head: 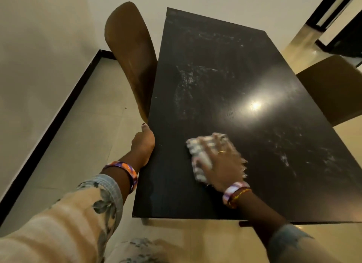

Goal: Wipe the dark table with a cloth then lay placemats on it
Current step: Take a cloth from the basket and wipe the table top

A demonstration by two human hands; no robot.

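Right hand (221, 160) flat on cloth (199, 157), fingers (210, 141) spread, near end of table (205, 196). Left hand (143, 143) gripping left edge. Smudges lying far and right, along the table's length.

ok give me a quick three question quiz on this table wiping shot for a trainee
1. True or false: placemats already lie on the dark table.
2. Which hand presses the cloth to the tabletop? A. left hand B. right hand
3. Fill in: the left hand grips the table's ____ edge, near the brown chair.

Key: 1 false, no placemats show. 2 B, the right hand, blurred as if moving. 3 left. Smears remain farther up the top.
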